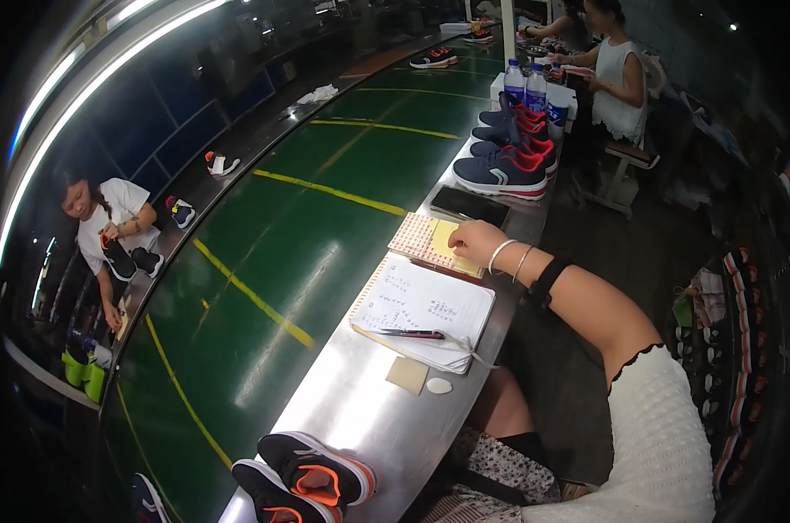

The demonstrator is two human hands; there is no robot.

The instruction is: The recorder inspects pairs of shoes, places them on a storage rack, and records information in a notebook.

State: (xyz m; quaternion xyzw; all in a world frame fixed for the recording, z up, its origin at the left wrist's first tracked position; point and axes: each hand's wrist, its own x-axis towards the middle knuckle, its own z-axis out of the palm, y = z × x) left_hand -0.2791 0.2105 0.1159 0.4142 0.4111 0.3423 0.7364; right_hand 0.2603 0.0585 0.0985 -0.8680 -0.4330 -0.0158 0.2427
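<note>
My right hand reaches over a sheet of small red-and-white stickers with a bare yellow patch. Its fingers are bent together in a pinch at that patch; anything between them is too small to make out. My left hand is out of the picture. Right below the sheet lies an open spiral notebook with handwriting and a pen across it. A dark smartphone rests just beyond the sheet.
Navy-and-red sneakers and water bottles stand farther along the metal ledge. Black-and-orange sneakers sit at the near end. A tan paper square lies below the notebook. Beside the ledge runs a green conveyor belt; a co-worker handles shoes across it.
</note>
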